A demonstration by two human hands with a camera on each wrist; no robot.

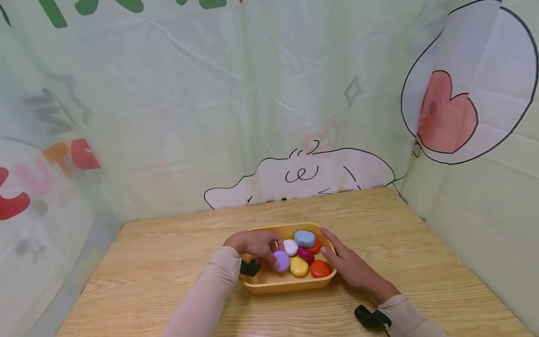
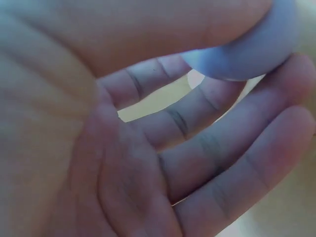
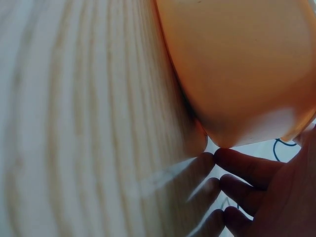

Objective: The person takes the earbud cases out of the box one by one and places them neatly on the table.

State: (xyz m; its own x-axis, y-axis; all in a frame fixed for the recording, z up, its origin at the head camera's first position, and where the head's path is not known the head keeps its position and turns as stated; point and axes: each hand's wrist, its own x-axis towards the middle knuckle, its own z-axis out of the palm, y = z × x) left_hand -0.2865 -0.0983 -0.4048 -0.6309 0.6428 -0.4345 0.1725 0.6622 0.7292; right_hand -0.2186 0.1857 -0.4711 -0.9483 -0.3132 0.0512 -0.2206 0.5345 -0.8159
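A yellow-orange tray (image 1: pixel 290 288) sits mid-table with several small rounded cases in it: blue (image 1: pixel 305 238), white (image 1: pixel 290 247), magenta (image 1: pixel 306 255), yellow (image 1: pixel 299 267) and orange-red (image 1: pixel 320 268). My left hand (image 1: pixel 252 244) reaches into the tray's left side and pinches a lavender case (image 1: pixel 281 260). In the left wrist view that lavender case (image 2: pixel 247 54) lies between thumb and curled fingers (image 2: pixel 222 148). My right hand (image 1: pixel 349 267) lies flat against the tray's right wall, fingers straight. The right wrist view shows the tray wall (image 3: pixel 237 69) beside those fingers (image 3: pixel 247 168).
The wooden table (image 1: pixel 168 262) is enclosed by a pale green printed cloth backdrop (image 1: pixel 252 117) at the back and both sides. Bare wood lies left and right of the tray. A black wrist-camera mount (image 1: pixel 370 317) sits on my right sleeve.
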